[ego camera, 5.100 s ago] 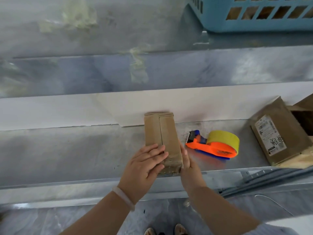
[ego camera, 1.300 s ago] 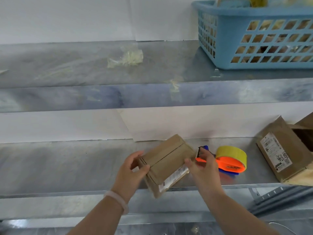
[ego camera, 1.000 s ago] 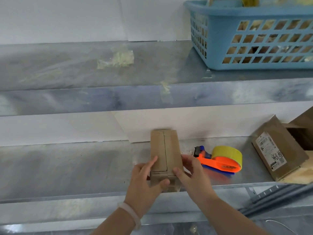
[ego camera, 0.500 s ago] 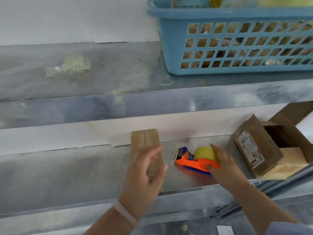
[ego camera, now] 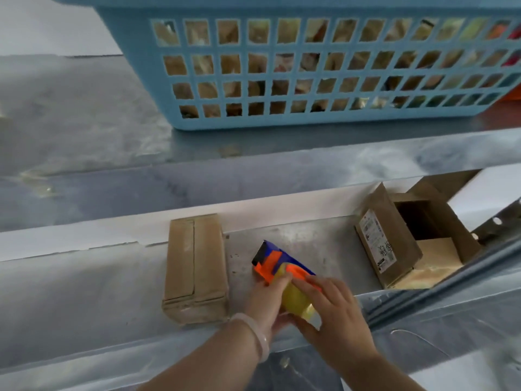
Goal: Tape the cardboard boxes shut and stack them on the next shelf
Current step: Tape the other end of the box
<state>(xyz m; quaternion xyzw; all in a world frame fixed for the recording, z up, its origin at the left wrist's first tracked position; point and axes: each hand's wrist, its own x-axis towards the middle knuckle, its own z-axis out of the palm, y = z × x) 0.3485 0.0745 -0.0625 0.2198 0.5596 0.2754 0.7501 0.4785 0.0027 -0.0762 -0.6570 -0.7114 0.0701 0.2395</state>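
A small closed cardboard box (ego camera: 195,266) lies flat on the metal shelf (ego camera: 84,292), its flap seam facing up. To its right, both hands hold the orange and blue tape dispenser (ego camera: 277,262) with its yellow tape roll (ego camera: 296,301). My left hand (ego camera: 267,300) grips it from the left, fingers at the roll's edge. My right hand (ego camera: 335,317) curls over the roll from the right. Neither hand touches the box.
An open cardboard box (ego camera: 408,235) with a shipping label leans at the right end of the shelf. On the shelf above stands a blue plastic basket (ego camera: 310,117) full of items. A slotted metal rail (ego camera: 451,280) runs diagonally at the right.
The box was turned in both hands, then set down flat. My left hand left the box and joined my right hand on the tape dispenser. The view moved closer and right.
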